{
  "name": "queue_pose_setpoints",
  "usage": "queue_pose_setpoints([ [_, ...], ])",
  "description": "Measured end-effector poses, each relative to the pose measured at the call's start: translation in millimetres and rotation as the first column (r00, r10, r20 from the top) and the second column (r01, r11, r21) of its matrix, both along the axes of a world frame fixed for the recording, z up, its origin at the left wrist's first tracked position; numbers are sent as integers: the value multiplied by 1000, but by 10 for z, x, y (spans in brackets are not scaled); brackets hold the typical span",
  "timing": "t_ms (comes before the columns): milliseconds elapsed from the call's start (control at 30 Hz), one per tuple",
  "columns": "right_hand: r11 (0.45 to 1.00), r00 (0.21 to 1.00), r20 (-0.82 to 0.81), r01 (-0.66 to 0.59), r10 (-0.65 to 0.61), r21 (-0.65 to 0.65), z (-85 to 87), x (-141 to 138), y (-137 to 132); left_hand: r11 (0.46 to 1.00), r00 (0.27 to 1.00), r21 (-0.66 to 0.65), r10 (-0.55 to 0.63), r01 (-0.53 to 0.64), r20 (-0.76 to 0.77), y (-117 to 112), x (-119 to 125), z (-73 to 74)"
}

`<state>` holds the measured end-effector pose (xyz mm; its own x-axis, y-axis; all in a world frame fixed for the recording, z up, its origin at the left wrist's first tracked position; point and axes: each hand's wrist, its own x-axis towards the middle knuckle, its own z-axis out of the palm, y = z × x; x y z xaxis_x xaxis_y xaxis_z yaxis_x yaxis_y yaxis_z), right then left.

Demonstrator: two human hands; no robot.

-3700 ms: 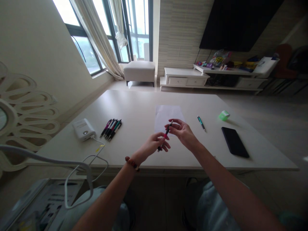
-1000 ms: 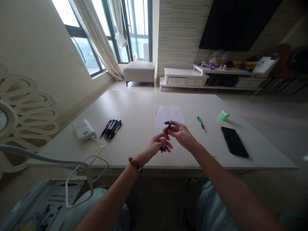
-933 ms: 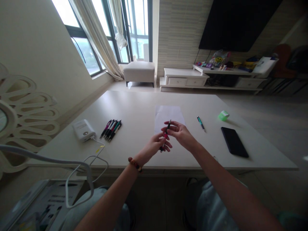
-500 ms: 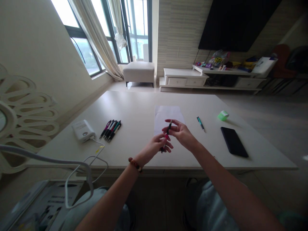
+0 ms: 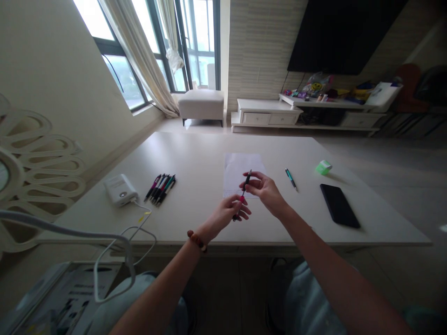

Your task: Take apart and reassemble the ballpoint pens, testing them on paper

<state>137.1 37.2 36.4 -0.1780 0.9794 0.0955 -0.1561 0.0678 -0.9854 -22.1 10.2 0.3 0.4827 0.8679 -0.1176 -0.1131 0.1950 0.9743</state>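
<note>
A black pen with a pink band (image 5: 244, 187) stands tilted above the sheet's lower edge, held between both hands. My left hand (image 5: 226, 213) grips its lower part, with the pink band at the fingertips. My right hand (image 5: 261, 187) pinches the barrel higher up, its fingers curled and the pen's top end showing above them. Just behind the hands lies a white paper sheet (image 5: 240, 171) on the pale table (image 5: 195, 158). A beaded bracelet (image 5: 197, 241) circles my left wrist.
Several pens (image 5: 159, 189) lie grouped left of the sheet, near a white power bank (image 5: 121, 190) with a white cable. To the right lie a teal pen (image 5: 291, 179), a small green object (image 5: 324, 167) and a black phone (image 5: 339, 212).
My right hand has shifted up and right along the pen, leaving more of the pen's top end showing. The pen now stands a little more steeply. The objects on the table have not moved.
</note>
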Motion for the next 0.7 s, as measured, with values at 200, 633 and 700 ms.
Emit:
queue_pose_setpoints([
  [200, 982, 995, 22, 92, -97, 166, -7, 17, -2, 996, 998, 67, 54, -51, -36, 5, 41, -27],
  [633, 893, 920, 48, 364, -390, 265, 40, 144, 75, 975, 979, 148, 181, -166, -94, -22, 85, -35],
  [700, 943, 919, 235, 281, -318, 178, -45, 226, 120, 971, 973, 141, 206, -191, -102, -32, 53, -33],
])
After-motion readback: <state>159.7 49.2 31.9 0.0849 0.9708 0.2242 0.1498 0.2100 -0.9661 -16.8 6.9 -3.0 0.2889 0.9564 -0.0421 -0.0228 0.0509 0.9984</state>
